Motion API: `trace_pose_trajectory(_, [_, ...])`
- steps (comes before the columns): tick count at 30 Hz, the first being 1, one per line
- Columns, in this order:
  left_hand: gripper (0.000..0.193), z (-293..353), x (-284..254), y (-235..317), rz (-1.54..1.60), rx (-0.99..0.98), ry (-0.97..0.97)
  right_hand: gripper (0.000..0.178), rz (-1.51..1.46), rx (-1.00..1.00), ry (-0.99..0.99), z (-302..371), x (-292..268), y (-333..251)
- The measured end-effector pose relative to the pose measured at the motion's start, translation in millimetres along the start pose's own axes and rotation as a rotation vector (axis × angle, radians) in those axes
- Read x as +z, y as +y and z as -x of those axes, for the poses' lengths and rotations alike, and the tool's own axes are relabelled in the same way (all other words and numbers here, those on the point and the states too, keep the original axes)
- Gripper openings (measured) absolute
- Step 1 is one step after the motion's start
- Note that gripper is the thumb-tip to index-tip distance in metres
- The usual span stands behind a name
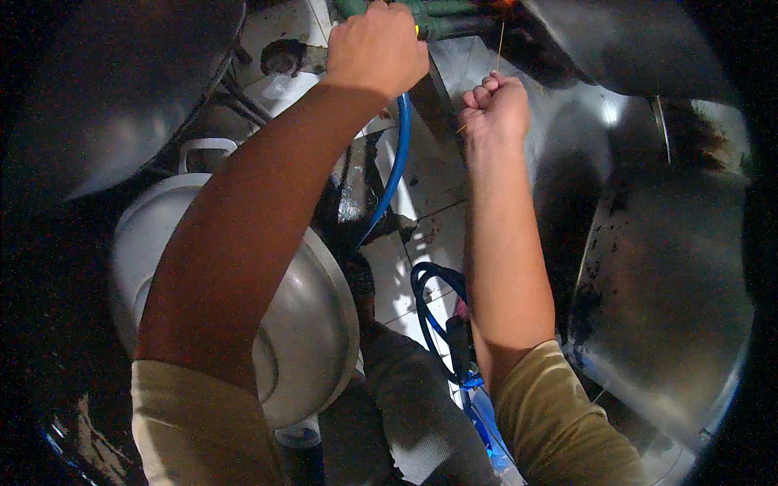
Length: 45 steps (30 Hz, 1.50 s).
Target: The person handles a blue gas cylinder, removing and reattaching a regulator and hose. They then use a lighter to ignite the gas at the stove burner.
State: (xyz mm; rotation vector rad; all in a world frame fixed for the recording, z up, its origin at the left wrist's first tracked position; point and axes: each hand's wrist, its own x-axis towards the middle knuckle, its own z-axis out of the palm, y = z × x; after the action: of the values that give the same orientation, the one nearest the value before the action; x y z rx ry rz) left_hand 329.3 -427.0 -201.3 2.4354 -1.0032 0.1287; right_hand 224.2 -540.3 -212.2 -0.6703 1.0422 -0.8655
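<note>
Closed in a grip at the top of the view, my left hand (377,49) holds a green-and-black torch (458,28), partly hidden by the fingers. A blue hose (397,162) hangs in a curve below that hand. To its right, my right hand (498,105) is closed around a thin brass-coloured rod (500,49), which points upward. An orange glow shows near the rod's upper end, beside a large dark curved metal vessel (640,40). The top edge of the view cuts off what lies above.
Under my left arm is a round light-grey metal pan (312,340) with a handle. Another dark curved metal form (162,97) stands at upper left. A metal panel (664,283) rises at right. Looped dark cables (421,300) lie on the pale tiled floor (442,227).
</note>
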Motion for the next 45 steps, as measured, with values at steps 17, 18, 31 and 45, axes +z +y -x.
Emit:
trace_pose_trajectory(17, [0.021, -5, -20, 7, 0.212, -0.024, -0.027, 0.007, -0.234, -0.009, -0.214, -35, 22, 7])
trace_pose_trajectory(18, [0.021, -4, -21, 7, 0.212, -0.044, -0.047, 0.007, -0.243, -0.005, -0.221, -36, 25, 7])
trace_pose_trajectory(31, [0.016, -7, -38, -8, 0.136, 0.149, -0.116, 0.007, -0.237, 0.009, -0.241, -45, 25, 1])
trace_pose_trajectory(45, [0.012, -17, -32, -22, 0.09, 0.229, -0.148, 0.009, -0.262, 0.005, -0.228, -37, 23, 2])
